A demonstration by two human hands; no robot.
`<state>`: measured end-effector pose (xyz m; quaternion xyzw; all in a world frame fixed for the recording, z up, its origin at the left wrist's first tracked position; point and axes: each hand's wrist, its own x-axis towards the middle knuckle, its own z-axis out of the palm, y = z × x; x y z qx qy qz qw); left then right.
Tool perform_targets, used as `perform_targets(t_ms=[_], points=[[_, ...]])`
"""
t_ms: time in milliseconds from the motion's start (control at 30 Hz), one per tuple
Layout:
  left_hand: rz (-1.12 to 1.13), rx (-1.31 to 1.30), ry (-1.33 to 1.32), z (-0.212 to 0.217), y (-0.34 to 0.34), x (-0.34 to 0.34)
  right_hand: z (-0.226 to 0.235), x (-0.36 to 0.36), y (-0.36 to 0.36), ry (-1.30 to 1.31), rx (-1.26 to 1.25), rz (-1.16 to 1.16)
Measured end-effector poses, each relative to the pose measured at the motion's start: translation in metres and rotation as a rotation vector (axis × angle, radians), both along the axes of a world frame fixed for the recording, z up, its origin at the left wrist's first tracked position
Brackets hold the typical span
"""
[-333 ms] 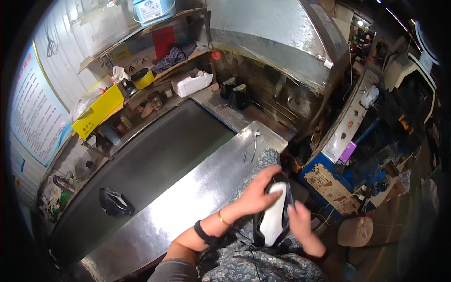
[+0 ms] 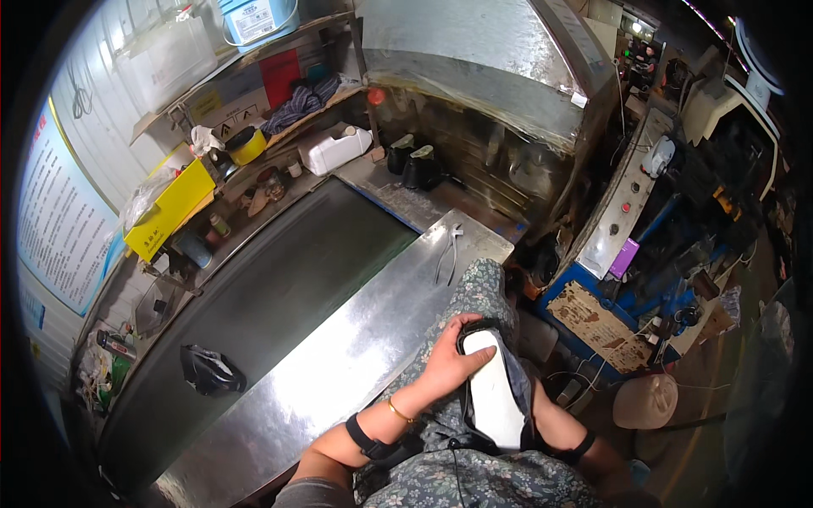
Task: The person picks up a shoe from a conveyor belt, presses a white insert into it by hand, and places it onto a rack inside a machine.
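A black shoe upper on a white-soled last (image 2: pixel 495 394) lies sole up over my lap, on the floral apron (image 2: pixel 483 296). My left hand (image 2: pixel 456 356) is closed round one end of it, the thumb pressing on the white sole. My right hand (image 2: pixel 542 405) reaches in behind its other side; its fingers are hidden there. Past my left arm, a pair of pincers (image 2: pixel 446 254) rests on the metal ledge (image 2: pixel 339 347). Another black shoe upper (image 2: pixel 212 370) lies on the dark conveyor belt (image 2: pixel 279 279).
Beyond the belt, a shelf carries a yellow box (image 2: pixel 174 207) and a white jug (image 2: pixel 336 151). Two black shoe pieces (image 2: pixel 419 168) stand near the metal hood (image 2: pixel 474 80). To my right are a machine with a control panel (image 2: pixel 622 199) and a plastic container (image 2: pixel 645 401).
The shoe has turned, showing its white sole more broadly. My right hand has moved from the shoe's side to behind it. My left hand still grips it.
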<state>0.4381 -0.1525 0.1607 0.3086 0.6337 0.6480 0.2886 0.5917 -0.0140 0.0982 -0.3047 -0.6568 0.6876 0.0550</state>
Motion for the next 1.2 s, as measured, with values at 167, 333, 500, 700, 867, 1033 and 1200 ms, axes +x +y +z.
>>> perform_targets(t_ms=[167,333,500,700,867,1033,1200], points=[[0.003,-0.029,0.075,-0.008,0.004,0.003,0.023,0.010,-0.016,0.044,0.448,0.054],[0.085,-0.086,0.173,-0.025,0.020,-0.015,0.072,-0.031,-0.028,-0.116,1.415,0.162],[-0.056,-0.030,0.001,-0.021,0.008,-0.025,0.063,0.004,-0.008,0.074,0.587,0.356],[0.037,0.665,-1.046,-0.010,-0.001,-0.029,0.054,0.006,-0.030,0.249,-0.013,0.107],[0.355,-0.661,0.841,0.015,-0.014,0.008,0.049,-0.012,-0.064,0.148,0.354,0.097],[0.288,-0.846,1.328,0.035,-0.018,-0.009,0.056,-0.027,-0.077,0.138,0.444,0.097],[-0.155,-0.459,0.785,0.008,-0.058,-0.009,0.038,-0.019,-0.079,0.324,0.266,0.042]])
